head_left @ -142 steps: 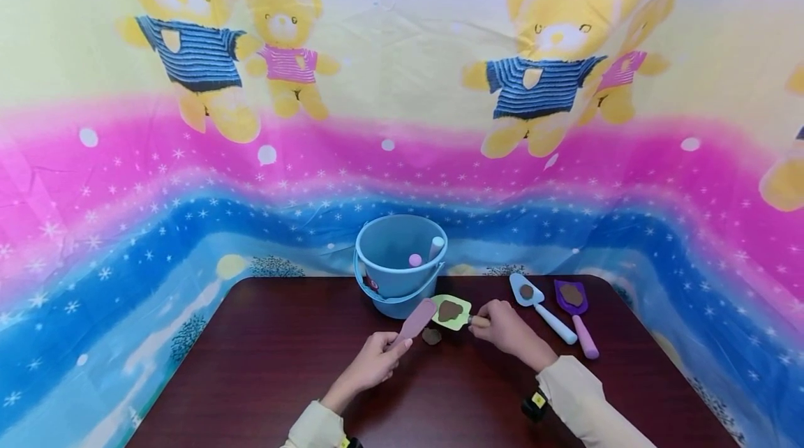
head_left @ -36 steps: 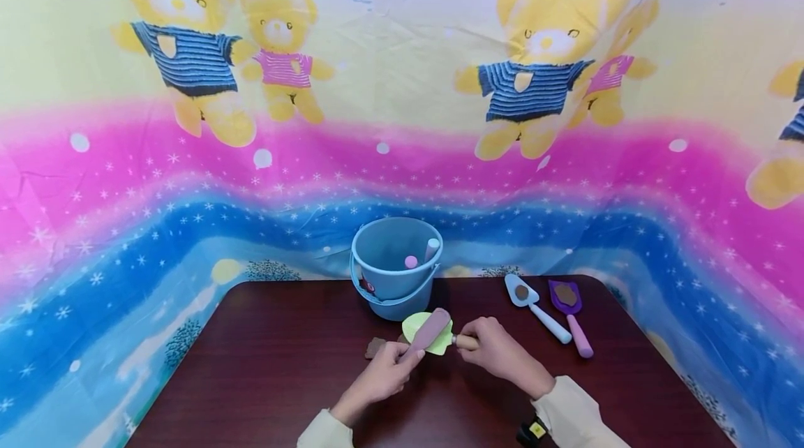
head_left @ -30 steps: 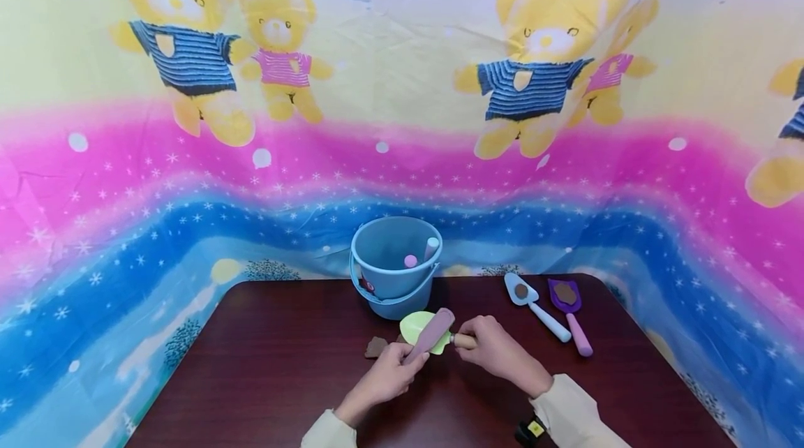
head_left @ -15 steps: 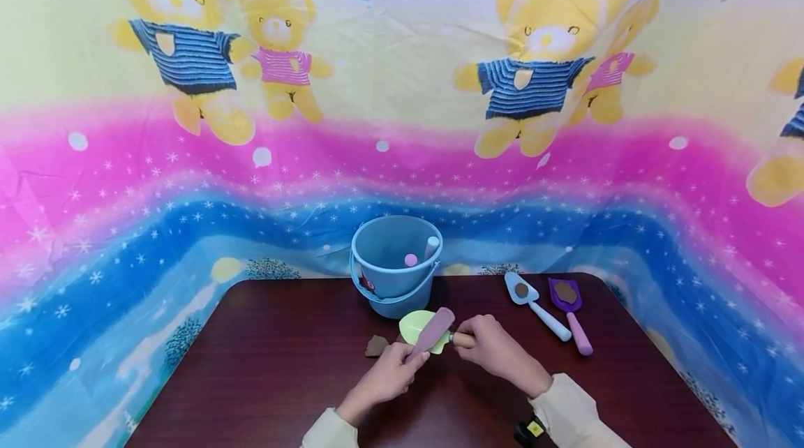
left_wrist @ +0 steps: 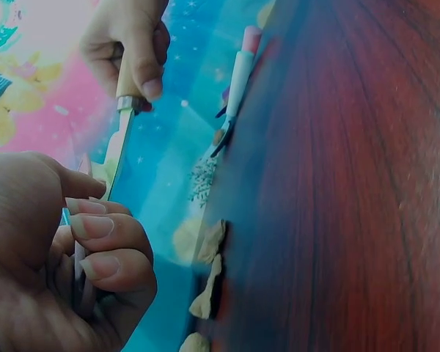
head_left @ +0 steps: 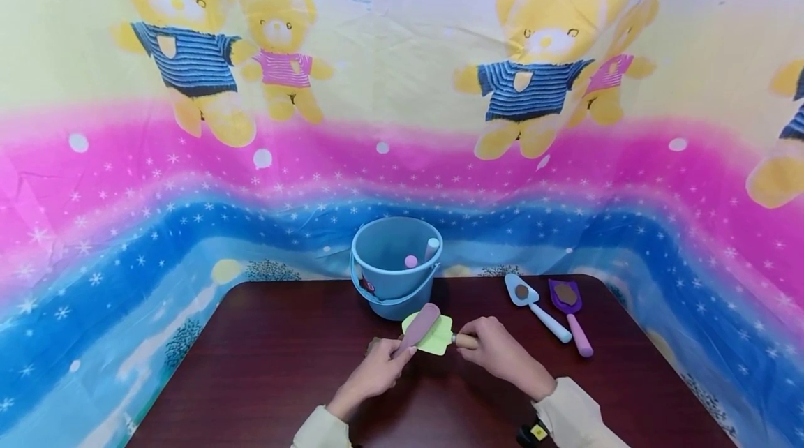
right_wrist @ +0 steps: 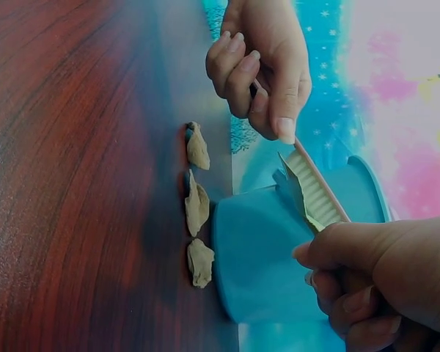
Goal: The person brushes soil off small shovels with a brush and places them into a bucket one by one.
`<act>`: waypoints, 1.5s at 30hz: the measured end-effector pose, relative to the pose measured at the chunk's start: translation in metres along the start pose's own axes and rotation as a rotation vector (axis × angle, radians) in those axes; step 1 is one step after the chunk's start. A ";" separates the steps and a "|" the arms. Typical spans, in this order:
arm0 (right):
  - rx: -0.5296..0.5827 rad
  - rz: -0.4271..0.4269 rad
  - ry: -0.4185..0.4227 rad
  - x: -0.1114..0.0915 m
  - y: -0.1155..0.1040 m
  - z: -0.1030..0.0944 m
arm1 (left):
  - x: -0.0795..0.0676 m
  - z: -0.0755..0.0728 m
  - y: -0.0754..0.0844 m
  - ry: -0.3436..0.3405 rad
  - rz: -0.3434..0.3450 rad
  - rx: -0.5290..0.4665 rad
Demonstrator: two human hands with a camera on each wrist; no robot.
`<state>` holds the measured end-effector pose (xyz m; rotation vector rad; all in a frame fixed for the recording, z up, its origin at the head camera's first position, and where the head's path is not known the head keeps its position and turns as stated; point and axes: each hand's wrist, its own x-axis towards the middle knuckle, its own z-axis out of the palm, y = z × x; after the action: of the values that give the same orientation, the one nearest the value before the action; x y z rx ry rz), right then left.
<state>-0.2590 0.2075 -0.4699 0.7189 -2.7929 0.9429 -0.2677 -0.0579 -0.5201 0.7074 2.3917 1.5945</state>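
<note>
My left hand (head_left: 375, 366) grips a pink brush (head_left: 419, 328), held slanting over the blade of a light green toy shovel (head_left: 437, 338). Pale bristles face that blade in the right wrist view. My right hand (head_left: 493, 343) pinches the shovel's wooden handle (head_left: 466, 341) from the right. The blade's visible part carries no brown lump. On the table, low beneath the tools, lie three brown clumps, among them a clump (right_wrist: 196, 205) in the middle of the row. My left hand mostly hides them in the head view.
Just behind the tools stands a blue bucket (head_left: 396, 294) with pink and white handle ends inside. At right on the dark table (head_left: 283, 336) lie a light blue shovel (head_left: 549, 322) and a purple shovel (head_left: 574, 305), each bearing a brown lump. A printed curtain surrounds the table.
The brown lump seen on the green shovel earlier is off it, and clumps lie on the table left of it. Just now the brush has slid left along the blade.
</note>
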 end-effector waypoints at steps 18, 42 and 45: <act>-0.011 0.027 0.023 -0.005 0.008 -0.010 | 0.000 -0.018 -0.012 0.039 -0.079 -0.009; 0.039 0.025 -0.006 0.003 0.002 0.001 | 0.000 0.000 0.013 -0.025 -0.030 -0.135; 0.033 0.033 0.002 0.004 0.000 0.001 | 0.003 0.004 0.015 -0.057 -0.010 -0.139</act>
<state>-0.2625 0.2056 -0.4695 0.6782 -2.8018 0.9976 -0.2643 -0.0483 -0.5076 0.7029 2.2155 1.6937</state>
